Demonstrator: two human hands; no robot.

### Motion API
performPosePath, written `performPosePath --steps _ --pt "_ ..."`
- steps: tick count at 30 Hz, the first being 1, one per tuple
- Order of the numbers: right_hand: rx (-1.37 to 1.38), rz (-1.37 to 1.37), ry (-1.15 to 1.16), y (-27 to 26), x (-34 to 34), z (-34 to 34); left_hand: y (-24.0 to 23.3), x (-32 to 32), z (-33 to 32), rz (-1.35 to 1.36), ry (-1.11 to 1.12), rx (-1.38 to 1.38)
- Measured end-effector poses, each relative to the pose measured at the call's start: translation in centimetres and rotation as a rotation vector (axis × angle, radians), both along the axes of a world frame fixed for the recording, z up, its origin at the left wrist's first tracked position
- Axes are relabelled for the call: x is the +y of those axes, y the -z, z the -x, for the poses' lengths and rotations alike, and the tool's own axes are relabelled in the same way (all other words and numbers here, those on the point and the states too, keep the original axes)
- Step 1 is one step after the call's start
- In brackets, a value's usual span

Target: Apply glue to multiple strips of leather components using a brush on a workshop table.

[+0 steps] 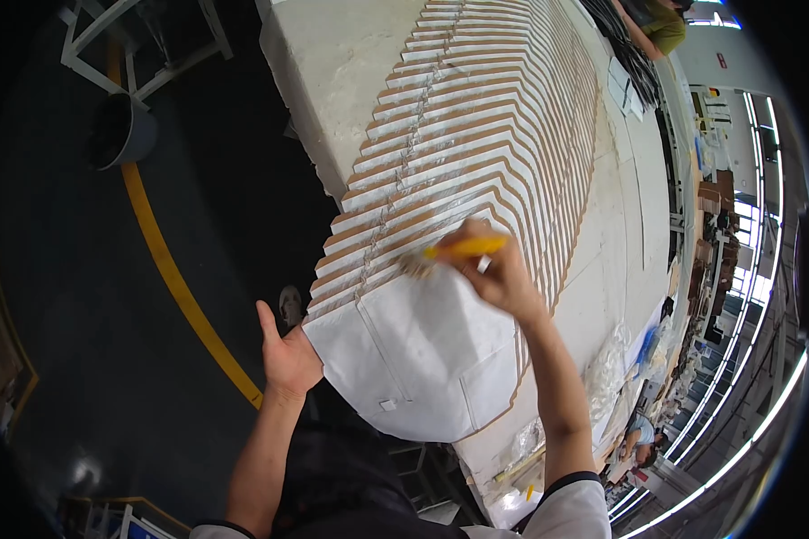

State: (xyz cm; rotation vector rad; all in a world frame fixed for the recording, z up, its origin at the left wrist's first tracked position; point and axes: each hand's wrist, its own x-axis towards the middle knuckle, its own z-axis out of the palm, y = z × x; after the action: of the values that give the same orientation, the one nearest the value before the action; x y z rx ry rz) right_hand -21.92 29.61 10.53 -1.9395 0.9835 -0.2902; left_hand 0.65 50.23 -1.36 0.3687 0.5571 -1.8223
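My right hand [495, 276] grips a brush by its yellow handle [472, 246]. The brush's pale bristles [414, 264], blurred, are against the lowest strips of a long fanned stack of white sheets with brown edges [445, 151]. At the near end, a broad white sheet [418, 350] with creased seam lines lies fully exposed. My left hand [291, 357] is at the left edge of this sheet, thumb raised and clear of it. The left fingers are hidden beneath or behind the sheet's edge.
The stack lies on a pale, stained worktable [337, 81]. A grey bin [125, 131] and a white metal frame [145, 87] stand on the dark floor at left. Clear plastic [607, 370] lies at right. One person [661, 30] is at the far end, another [640, 438] at right.
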Motion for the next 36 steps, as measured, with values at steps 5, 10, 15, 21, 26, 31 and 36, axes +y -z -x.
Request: performPosePath --steps 5,10,15,21,26,31,36 --pt "-0.046 0.283 0.370 0.9 -5.4 6.3 0.5 -0.1 0.2 -0.009 0.042 0.013" --pt "-0.146 0.139 0.299 0.3 1.6 2.6 0.8 0.1 -0.6 -0.013 0.047 -0.014" --pt "-0.066 0.224 0.639 1.5 -2.0 7.5 0.7 -0.2 -0.1 0.001 0.058 0.031" --pt "-0.025 0.122 0.180 0.1 0.4 3.7 0.5 -0.4 -0.7 0.016 -0.055 0.134" --pt "-0.020 0.309 0.493 -0.5 -5.5 5.4 1.3 0.0 -0.3 0.020 0.060 0.029" --pt "-0.178 -0.021 -0.240 0.1 1.0 -5.4 1.2 -0.2 -0.7 -0.005 0.039 0.042" --pt "-0.105 0.076 0.289 0.9 -7.4 -5.4 1.4 -0.4 -0.6 -0.014 0.090 0.017"
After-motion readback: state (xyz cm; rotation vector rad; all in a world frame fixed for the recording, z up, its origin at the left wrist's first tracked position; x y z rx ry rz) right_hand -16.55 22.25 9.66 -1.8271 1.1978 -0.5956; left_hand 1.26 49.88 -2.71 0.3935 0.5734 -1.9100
